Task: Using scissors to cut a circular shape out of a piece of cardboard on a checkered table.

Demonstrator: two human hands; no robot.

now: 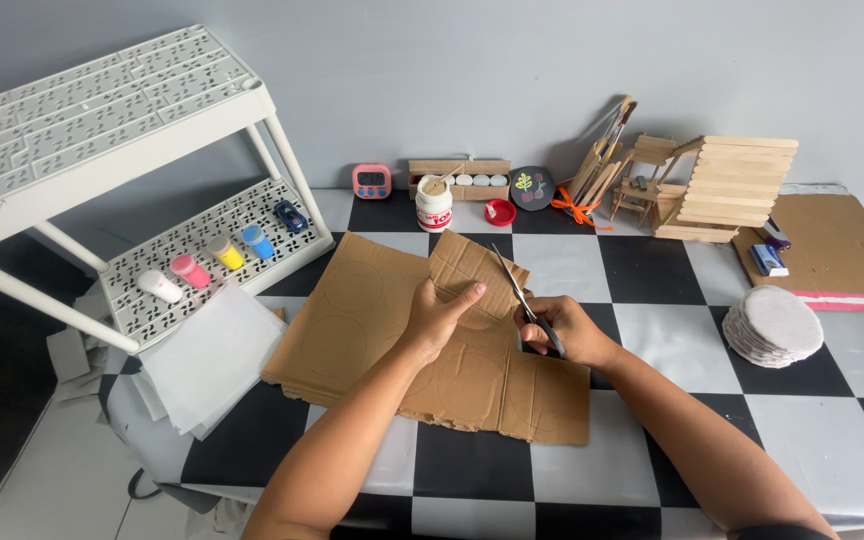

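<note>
Head view: right hand [564, 332] grips scissors [524, 297], mid-cut in a cardboard sheet [392, 340] on the checkered desk [652, 270]; left hand [439, 318] pinches its raised flap. Continuing likely means following the pencilled circle.

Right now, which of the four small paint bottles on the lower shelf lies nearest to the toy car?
The blue-capped bottle. It is the last of the row, next to the dark blue toy car; the yellow, pink and white bottles lie farther away.

The right hand [564, 330] covers the handles of the scissors [522, 295]. The left hand [440, 318] hides part of the cardboard [352, 330]. At nine o'clock the white rack [102, 120] runs off the edge. The paint brushes [612, 125] at one o'clock are too small to make out.
</note>
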